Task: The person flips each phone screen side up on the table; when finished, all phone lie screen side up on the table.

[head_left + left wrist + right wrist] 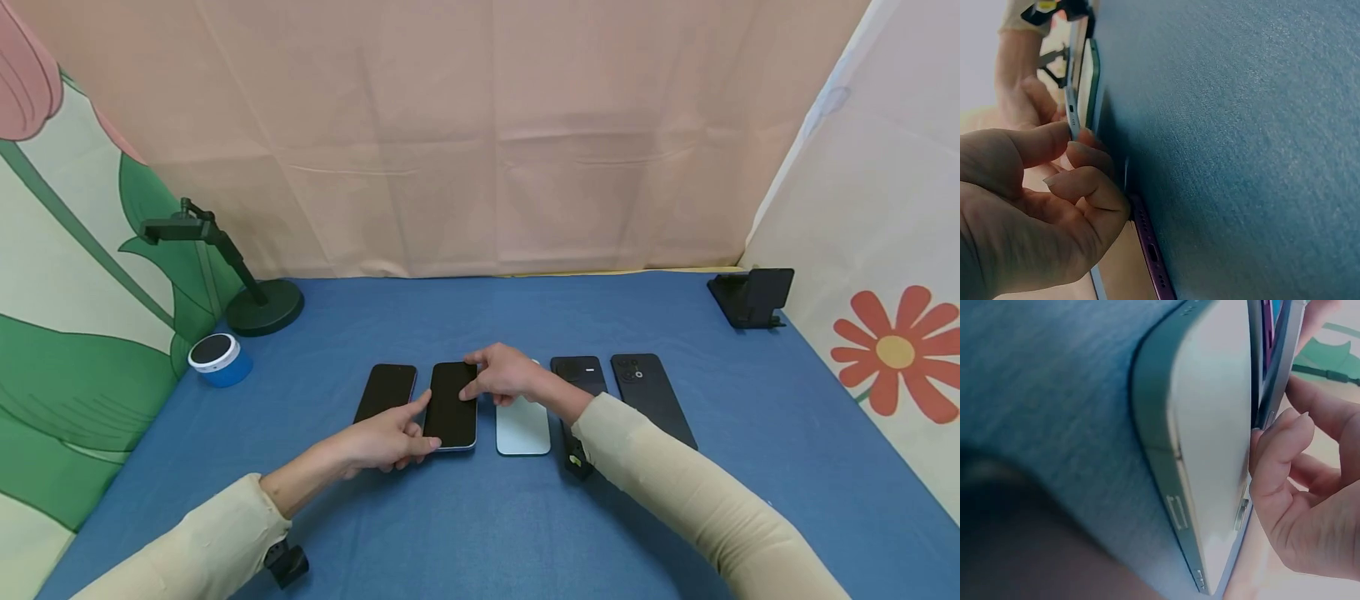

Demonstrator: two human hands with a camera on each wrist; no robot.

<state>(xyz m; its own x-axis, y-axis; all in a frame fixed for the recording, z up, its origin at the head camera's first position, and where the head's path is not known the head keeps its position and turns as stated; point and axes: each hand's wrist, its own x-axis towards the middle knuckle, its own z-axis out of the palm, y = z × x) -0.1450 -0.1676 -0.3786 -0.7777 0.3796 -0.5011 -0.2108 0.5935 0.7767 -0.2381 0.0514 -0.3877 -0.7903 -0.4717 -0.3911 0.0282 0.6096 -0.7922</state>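
A smartphone (450, 408) with a black screen facing up is held between both hands, its edge tilted off the cloth in the left wrist view. My left hand (386, 437) pinches its lower left part, thumb on the near edge. My right hand (510, 373) grips its upper right edge, fingers partly hidden. To the left lies another black-screened phone (384, 390), whose purple edge (1150, 250) lies right by the left fingers in the left wrist view. A pale phone (522, 432) with a green frame (1152, 412) lies under and beside the right hand.
Two dark phones, one (576, 369) partly behind the right forearm and one (652, 392) farther right, lie on the blue cloth (420, 533). A black desk stand (264, 308) and blue-and-white round container (221, 362) stand left. A black phone stand (753, 296) is at back right.
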